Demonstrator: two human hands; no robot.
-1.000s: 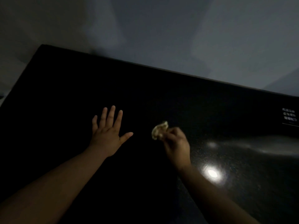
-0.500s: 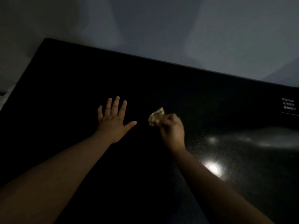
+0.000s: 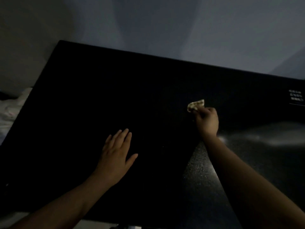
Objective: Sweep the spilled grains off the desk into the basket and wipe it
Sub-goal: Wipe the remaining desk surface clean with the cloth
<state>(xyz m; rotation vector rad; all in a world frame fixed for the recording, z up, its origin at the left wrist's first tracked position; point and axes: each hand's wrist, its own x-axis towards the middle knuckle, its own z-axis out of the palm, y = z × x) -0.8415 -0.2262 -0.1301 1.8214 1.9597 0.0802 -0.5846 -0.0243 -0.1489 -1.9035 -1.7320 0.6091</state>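
Note:
The room is dim. A black desk [image 3: 82,113] fills the middle of the view. My right hand [image 3: 207,120] is closed around a small crumpled pale cloth [image 3: 195,105], which pokes out past my fingers and rests on the desk at the right. My left hand [image 3: 116,154] lies flat on the desk nearer to me, palm down, fingers together and thumb out, holding nothing. A few tiny pale specks [image 3: 193,120] show on the dark surface near the cloth. No basket is in view.
A plain grey wall [image 3: 181,27] rises behind the desk's far edge. A small white-lettered label [image 3: 296,96] sits at the desk's far right. Pale fabric [image 3: 11,108] lies beyond the left edge. Light glares off the surface [image 3: 264,139] at the right.
My right hand has slid the cloth to the right and farther from my left hand. My left hand's fingers have drawn together. The view has shifted.

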